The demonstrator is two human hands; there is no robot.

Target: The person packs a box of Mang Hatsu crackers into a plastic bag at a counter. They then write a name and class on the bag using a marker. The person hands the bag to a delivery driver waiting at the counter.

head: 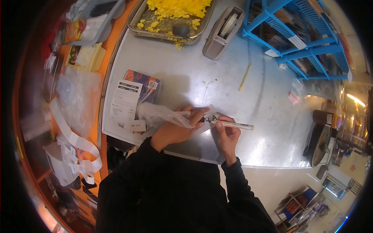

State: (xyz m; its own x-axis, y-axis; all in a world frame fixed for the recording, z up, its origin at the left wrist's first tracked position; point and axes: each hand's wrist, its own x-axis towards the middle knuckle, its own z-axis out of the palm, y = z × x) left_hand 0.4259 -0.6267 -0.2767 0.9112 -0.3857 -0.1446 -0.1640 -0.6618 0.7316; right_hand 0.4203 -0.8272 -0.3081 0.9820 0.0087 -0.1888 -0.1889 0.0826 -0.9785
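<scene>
My right hand (228, 132) holds a white marker pen (243, 125) between thumb and fingers, its tip end pointing left at dark handwritten marks. My left hand (186, 123) grips a crumpled clear plastic bag (163, 113) and also holds a small dark object, perhaps the pen's cap (202, 119). The marks seem to lie on a clear sheet or part of the bag (212, 109); which one, I cannot tell. Left of my hands, a printed paper slip (126, 100) lies partly over a blue and orange packet (151, 80) on the metal table (186, 64).
At the far edge stand a tray of yellow crumbs (174, 17), a tape dispenser (223, 33) and blue plastic racks (294, 32). A yellow twisted candle (244, 77) lies right of centre. A paper strip (77, 139) hangs by a white label printer (61, 164) at left.
</scene>
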